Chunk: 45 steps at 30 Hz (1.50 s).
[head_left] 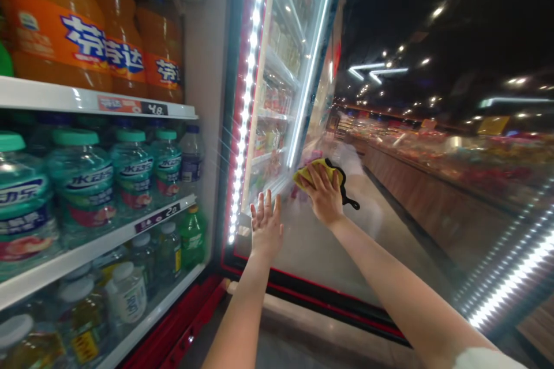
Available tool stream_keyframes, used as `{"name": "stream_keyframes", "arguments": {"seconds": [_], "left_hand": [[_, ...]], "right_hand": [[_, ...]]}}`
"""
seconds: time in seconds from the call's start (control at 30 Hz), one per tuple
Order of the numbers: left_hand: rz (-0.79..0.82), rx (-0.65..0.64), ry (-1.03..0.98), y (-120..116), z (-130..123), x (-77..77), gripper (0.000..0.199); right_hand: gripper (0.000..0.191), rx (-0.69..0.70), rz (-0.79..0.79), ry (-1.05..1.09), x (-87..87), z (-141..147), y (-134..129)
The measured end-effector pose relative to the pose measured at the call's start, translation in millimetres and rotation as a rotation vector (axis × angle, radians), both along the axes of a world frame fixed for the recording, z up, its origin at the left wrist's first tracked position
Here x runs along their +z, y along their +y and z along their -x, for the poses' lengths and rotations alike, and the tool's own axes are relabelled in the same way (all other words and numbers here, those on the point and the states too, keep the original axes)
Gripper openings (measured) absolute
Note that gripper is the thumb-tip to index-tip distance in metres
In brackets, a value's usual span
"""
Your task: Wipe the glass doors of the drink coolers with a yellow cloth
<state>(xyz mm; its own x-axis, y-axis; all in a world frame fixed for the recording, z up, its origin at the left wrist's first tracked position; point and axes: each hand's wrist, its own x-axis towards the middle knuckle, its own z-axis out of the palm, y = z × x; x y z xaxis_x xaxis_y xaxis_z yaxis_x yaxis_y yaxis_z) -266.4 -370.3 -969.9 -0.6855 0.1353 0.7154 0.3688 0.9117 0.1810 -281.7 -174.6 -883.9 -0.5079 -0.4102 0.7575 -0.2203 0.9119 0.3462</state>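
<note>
My right hand (322,193) lies over a yellow cloth (306,174) with a dark edge and a black hanging loop. It presses the cloth against the glass door (303,253) of a drinks cooler. To its left, my left hand (266,225) is raised with the fingers spread and nothing in it. Its palm faces the same glass, near the door's lit left edge; whether it touches cannot be told. A red and black frame (329,294) runs along the door's bottom.
At left, cooler shelves (86,95) hold orange soda bottles (160,52), teal-capped bottles (132,167) and a green bottle (193,236). Bright LED strips (249,81) line the door's sides. Through the glass show a blurred pale shape, an aisle floor and a long display counter (415,213).
</note>
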Motion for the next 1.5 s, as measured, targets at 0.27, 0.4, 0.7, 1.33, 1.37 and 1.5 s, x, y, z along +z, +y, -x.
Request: {"name": "stream_keyframes", "arguments": {"seconds": [0.27, 0.4, 0.7, 1.33, 1.37, 1.5], "left_hand": [[0.013, 0.061, -0.041, -13.1, -6.5, 1.9, 0.089], [0.018, 0.064, -0.043, -19.5, -8.6, 4.0, 0.088], [0.021, 0.087, -0.082, -27.2, -8.6, -2.0, 0.087], [-0.007, 0.244, -0.129, -39.1, -2.9, -33.6, 0.081], [-0.011, 0.257, -0.136, -39.9, -2.5, -34.1, 0.08], [-0.038, 0.277, -0.144, -43.8, -0.9, -39.6, 0.082]], "right_hand": [[0.039, 0.263, -0.327, -0.098, -32.0, 1.1, -8.7], [0.038, 0.177, -0.161, 0.031, 0.3, -0.1, -0.9], [0.043, 0.231, -0.277, -0.103, -23.6, 23.5, -49.8], [0.038, 0.281, -0.239, -0.173, -44.1, 27.9, -62.5], [0.04, 0.255, -0.184, -0.147, -39.3, 29.5, -67.0], [0.045, 0.224, -0.084, -0.127, -41.2, 43.7, -99.1]]}}
